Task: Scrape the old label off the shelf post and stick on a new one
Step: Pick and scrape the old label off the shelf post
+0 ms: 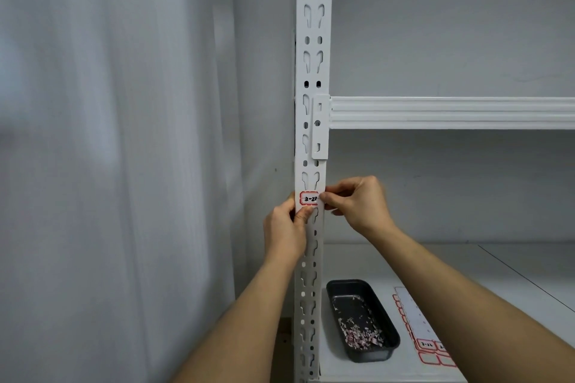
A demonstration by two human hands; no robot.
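A white perforated shelf post runs top to bottom through the middle of the view. A small red-bordered label with black handwriting lies across the post's face just below the shelf beam. My left hand pinches the post and the label's lower left corner with thumb and fingers. My right hand presses its fingertips on the label's right edge at the post's side. No scraper is visible in either hand.
A white shelf beam joins the post above the hands. On the lower shelf stands a black tray holding several paper scrapings, and beside it lies a sheet of red-bordered labels. A white wall fills the left.
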